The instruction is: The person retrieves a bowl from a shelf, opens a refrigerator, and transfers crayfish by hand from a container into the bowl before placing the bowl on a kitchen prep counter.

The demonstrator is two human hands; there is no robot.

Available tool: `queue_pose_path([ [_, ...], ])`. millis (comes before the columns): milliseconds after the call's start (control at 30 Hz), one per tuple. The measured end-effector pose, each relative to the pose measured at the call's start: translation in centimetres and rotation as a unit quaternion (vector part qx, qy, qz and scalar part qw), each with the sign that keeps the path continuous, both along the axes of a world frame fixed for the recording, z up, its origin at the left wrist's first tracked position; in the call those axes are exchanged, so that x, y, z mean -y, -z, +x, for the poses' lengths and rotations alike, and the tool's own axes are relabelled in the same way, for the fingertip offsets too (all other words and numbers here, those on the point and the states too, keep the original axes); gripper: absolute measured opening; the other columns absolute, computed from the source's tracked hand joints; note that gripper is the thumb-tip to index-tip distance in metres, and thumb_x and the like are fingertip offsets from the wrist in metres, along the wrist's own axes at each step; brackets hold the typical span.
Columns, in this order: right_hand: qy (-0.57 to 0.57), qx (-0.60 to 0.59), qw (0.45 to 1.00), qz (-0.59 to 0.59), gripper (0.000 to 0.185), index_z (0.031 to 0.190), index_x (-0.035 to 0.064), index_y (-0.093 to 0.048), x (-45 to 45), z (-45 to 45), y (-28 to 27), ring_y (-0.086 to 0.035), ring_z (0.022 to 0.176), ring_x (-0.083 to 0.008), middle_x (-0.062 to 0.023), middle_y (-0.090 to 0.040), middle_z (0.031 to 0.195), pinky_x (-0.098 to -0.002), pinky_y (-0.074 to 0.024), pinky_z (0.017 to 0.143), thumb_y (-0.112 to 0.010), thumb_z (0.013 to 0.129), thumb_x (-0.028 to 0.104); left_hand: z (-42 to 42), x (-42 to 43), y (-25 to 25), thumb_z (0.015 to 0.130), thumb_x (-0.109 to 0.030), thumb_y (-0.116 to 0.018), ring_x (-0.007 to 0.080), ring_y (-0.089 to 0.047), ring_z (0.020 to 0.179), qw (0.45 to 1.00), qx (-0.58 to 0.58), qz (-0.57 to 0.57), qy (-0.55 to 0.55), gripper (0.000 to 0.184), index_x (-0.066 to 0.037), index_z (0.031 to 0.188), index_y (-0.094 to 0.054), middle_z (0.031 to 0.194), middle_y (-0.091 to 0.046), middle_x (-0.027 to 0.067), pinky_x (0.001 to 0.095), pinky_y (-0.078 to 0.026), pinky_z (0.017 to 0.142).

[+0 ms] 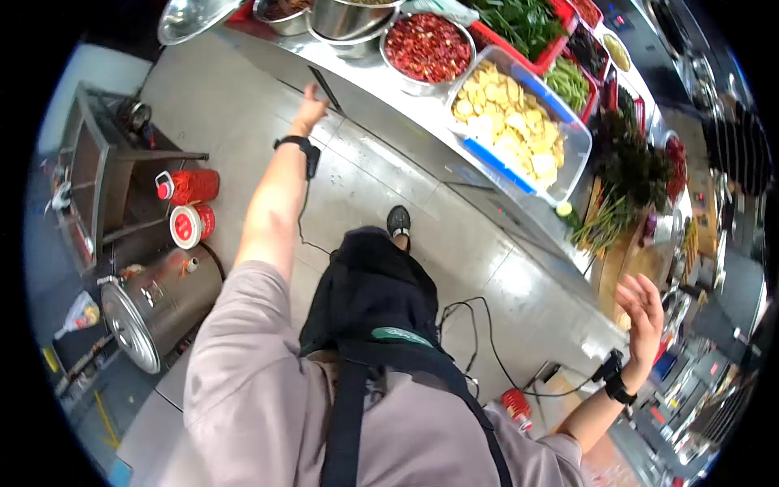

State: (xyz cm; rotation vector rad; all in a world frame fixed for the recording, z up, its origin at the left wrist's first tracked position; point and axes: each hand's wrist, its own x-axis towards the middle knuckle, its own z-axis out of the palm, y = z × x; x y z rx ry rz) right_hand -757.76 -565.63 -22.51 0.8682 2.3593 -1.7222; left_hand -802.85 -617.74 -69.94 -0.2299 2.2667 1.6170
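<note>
My left hand (310, 112) is stretched forward over the floor, close to the front of the steel counter (357, 93). Its fingers are apart and nothing is in it. Beyond it on the counter is a steel bowl of chopped red chillies (428, 49). A clear plastic tub (574, 166) with blue clips holds sliced potatoes (511, 118). My right hand (643, 318) is raised at the right with its fingers spread and holds nothing. Nearest to it are a round wooden chopping board (621, 272) and a bunch of leafy greens with stems (604, 223).
Red baskets (560, 45) of green vegetables stand behind the potatoes. At the left are a steel rack (105, 174), a red-filled jug (195, 187), a red-and-white bucket (188, 226) and a large steel drum (166, 296). Black cables (491, 337) trail on the floor near my feet.
</note>
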Motion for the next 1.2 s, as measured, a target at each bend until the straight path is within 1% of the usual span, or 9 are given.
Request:
queue_pose_path([
  [433,0.150,0.107,0.969,-0.161,0.054,0.134,0.0028,-0.043,26.0,2.1,27.5,-0.058,0.110,-0.0206,-0.0104,-0.056,0.128,-0.0287,-0.0466,0.087,-0.044,0.082,-0.008,-4.7,0.9,2.3,0.088,0.001,-0.049,0.0172,-0.057,0.093,0.973,-0.038,0.190,0.124,0.048,-0.006,0.134,-0.034,0.133,-0.043,0.0128,0.0385,-0.053,0.084],
  [533,0.127,0.054,0.972,-0.190,0.055,0.137,0.0040,-0.041,31.7,-3.2,33.8,-0.057,0.114,-0.0230,-0.0150,-0.051,0.133,-0.0305,-0.0473,0.090,-0.047,0.082,-0.003,-1.7,11.4,4.1,0.097,-0.020,-0.046,0.0230,-0.055,0.107,0.962,0.103,0.138,0.214,0.040,-0.005,0.133,-0.040,0.121,-0.054,0.0107,0.0442,-0.045,0.096],
  [567,0.155,0.044,0.968,-0.194,0.055,0.137,0.0040,-0.041,32.9,-4.6,34.9,-0.057,0.114,-0.0230,-0.0150,-0.051,0.133,-0.0305,-0.0473,0.090,-0.047,0.082,-0.003,1.4,13.8,1.9,0.097,-0.049,-0.043,0.0235,-0.051,0.114,0.951,0.158,0.151,0.219,0.059,-0.002,0.135,-0.041,0.123,-0.053,0.0094,0.0376,-0.046,0.093],
  [700,0.219,0.046,0.959,-0.176,0.057,0.138,-0.0006,-0.037,35.4,-4.8,36.8,-0.053,0.119,-0.0288,-0.0200,-0.046,0.137,-0.0371,-0.0460,0.096,-0.055,0.084,0.009,3.9,23.1,2.9,0.094,-0.024,-0.058,0.0196,-0.058,0.095,0.811,0.352,0.037,0.467,0.029,0.000,0.110,-0.059,0.105,-0.061,0.0078,0.0384,-0.050,0.084],
  [900,0.300,0.076,0.937,-0.166,0.074,0.143,-0.0022,-0.026,38.4,0.1,39.3,-0.042,0.129,-0.0363,-0.0267,-0.039,0.141,-0.0403,-0.0390,0.103,-0.062,0.086,0.027,1.7,3.5,8.6,0.097,-0.014,-0.051,0.0125,-0.055,0.081,0.810,0.076,-0.044,0.580,0.016,-0.004,0.105,-0.060,0.095,-0.060,0.0025,0.0272,-0.046,0.073],
  [933,0.274,0.077,0.958,0.044,0.077,0.144,-0.0014,-0.024,39.8,1.5,41.1,-0.043,0.127,-0.0379,-0.0294,-0.040,0.138,-0.0407,-0.0397,0.102,-0.064,0.085,0.028,1.4,-0.5,10.7,0.094,-0.004,-0.047,0.0119,-0.055,0.082,0.792,0.037,-0.076,0.605,0.019,-0.003,0.111,-0.056,0.098,-0.059,0.0027,0.0258,-0.046,0.071],
  [967,0.334,0.142,0.932,0.025,0.073,0.141,0.0006,-0.028,39.5,2.1,40.9,-0.048,0.120,-0.0405,-0.0273,-0.045,0.132,-0.0431,-0.0432,0.096,-0.065,0.083,0.025,2.0,-5.1,12.1,0.085,-0.003,-0.051,0.0153,-0.058,0.084,0.798,0.013,-0.080,0.597,0.027,-0.002,0.112,-0.054,0.100,-0.061,0.0092,0.0284,-0.048,0.075],
  [1033,0.320,0.198,0.911,0.169,0.066,0.136,0.0027,-0.035,37.3,4.5,41.1,-0.052,0.111,-0.0417,-0.0238,-0.050,0.125,-0.0458,-0.0459,0.089,-0.066,0.081,0.023,3.9,-13.7,14.0,0.087,-0.016,-0.056,0.0326,-0.061,0.101,0.751,-0.135,-0.154,0.627,0.034,0.001,0.116,-0.053,0.113,-0.061,0.0199,0.0386,-0.048,0.083],
  [1200,0.293,0.152,0.916,0.229,0.061,0.131,0.0051,-0.042,32.9,7.9,41.4,-0.057,0.100,-0.0409,-0.0209,-0.056,0.115,-0.0441,-0.0495,0.079,-0.066,0.077,0.018,6.7,-30.1,23.5,0.088,-0.046,-0.054,0.0318,-0.056,0.115,0.726,-0.005,-0.301,0.619,0.060,-0.001,0.128,-0.052,0.128,-0.054,0.0242,0.0389,-0.038,0.100],
])
